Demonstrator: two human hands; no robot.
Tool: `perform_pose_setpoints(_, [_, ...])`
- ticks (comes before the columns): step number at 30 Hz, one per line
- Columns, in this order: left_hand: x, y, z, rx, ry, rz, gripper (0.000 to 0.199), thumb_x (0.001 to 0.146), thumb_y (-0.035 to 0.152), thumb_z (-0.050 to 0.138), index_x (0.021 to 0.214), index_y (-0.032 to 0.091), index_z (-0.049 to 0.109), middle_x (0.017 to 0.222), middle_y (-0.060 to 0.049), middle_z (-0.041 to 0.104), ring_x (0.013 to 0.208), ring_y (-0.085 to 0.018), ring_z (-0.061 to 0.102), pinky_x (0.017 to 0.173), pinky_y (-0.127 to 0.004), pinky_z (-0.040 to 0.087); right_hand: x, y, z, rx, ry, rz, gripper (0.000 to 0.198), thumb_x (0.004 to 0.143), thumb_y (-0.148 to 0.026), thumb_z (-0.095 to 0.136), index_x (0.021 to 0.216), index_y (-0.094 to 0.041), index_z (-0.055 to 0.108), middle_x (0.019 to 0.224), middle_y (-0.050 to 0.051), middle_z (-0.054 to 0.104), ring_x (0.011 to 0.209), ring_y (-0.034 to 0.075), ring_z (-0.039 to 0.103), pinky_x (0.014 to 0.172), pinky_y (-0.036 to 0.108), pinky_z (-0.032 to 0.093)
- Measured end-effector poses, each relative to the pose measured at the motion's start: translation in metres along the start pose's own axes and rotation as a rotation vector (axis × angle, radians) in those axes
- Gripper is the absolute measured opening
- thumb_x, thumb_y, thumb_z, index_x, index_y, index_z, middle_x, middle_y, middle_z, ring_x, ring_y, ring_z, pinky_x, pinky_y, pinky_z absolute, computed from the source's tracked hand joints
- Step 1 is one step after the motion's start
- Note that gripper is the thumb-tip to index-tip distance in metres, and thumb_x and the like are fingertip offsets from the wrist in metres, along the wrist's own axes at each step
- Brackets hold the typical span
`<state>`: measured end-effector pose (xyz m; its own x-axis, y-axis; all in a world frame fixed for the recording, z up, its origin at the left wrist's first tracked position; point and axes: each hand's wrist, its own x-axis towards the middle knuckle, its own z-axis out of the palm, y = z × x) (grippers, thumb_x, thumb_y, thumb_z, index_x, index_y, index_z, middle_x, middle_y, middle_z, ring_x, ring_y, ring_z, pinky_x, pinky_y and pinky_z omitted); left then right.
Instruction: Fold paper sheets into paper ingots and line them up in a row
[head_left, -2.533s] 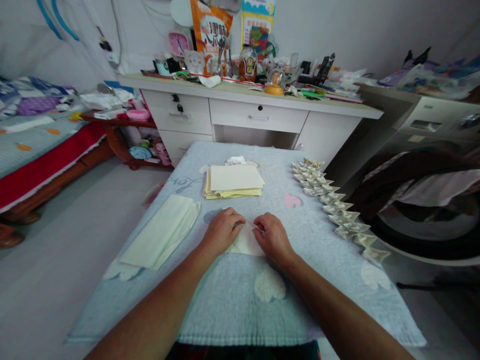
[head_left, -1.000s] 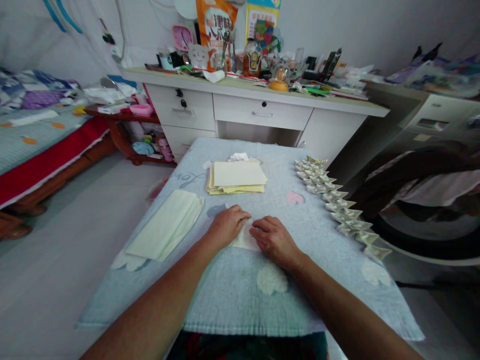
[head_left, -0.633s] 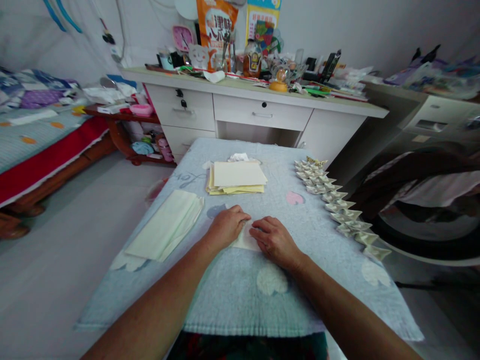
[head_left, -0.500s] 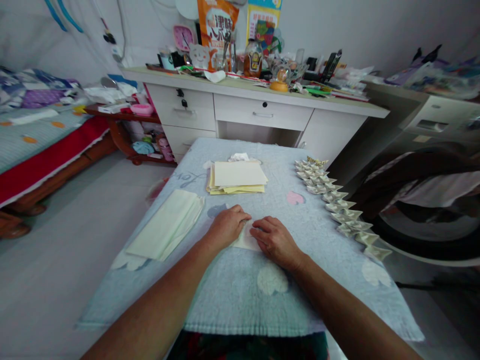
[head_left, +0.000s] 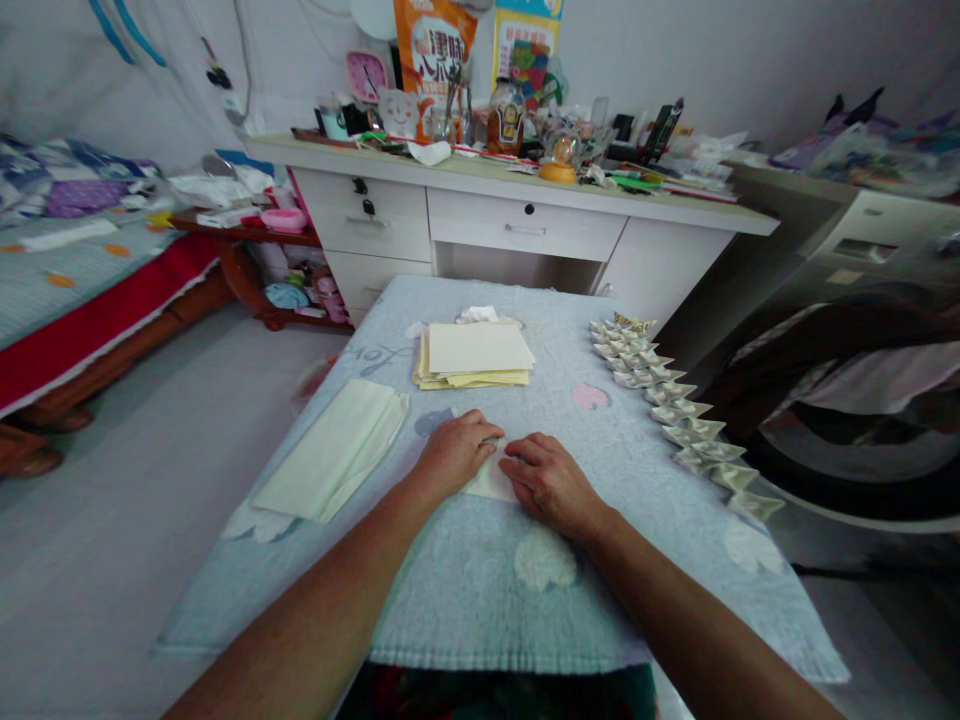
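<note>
A small piece of pale paper (head_left: 491,484) lies on the cloth-covered table between my hands, partly hidden under them. My left hand (head_left: 456,455) has its fingers drawn together at the paper's upper left edge. From the other side, my right hand (head_left: 551,482) has bent fingers pressed on its right part. Beyond the hands is a stack of cream and yellow paper sheets (head_left: 480,350). To the left lies a pile of pale green folded sheets (head_left: 330,450). A long row of folded paper pieces (head_left: 675,410) with pointed ends runs along the table's right side.
A light blue patterned cloth (head_left: 480,590) covers the table. White crumpled tissue (head_left: 478,314) sits behind the paper stack. Past the table stands a white desk (head_left: 517,215) crowded with jars and bags. A bed (head_left: 90,270) is at left, a washing machine (head_left: 847,240) at right.
Almost nothing differs. Both hands stay at the small paper, with only a very slight shift of the fingers.
</note>
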<state>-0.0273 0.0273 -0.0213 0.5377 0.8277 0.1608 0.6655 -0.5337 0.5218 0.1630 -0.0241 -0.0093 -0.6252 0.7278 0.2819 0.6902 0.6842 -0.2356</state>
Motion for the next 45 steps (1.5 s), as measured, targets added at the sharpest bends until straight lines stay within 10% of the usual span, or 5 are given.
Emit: perform_pose_setpoints(45, [0.000,-0.002,0.008,0.041,0.086,0.070,0.019,0.085,0.022,0.057,0.097,0.023,0.072,0.090,-0.003,0.060,0.085,-0.016,0.058,0.079,-0.027,0.045,0.004,-0.007,-0.009,-0.009,-0.080,0.030,0.014,0.082,-0.017,0.054,0.091,-0.017,0.064,0.105,0.010,0.060,0.099,0.023,0.048,0.092,0.039,0.039])
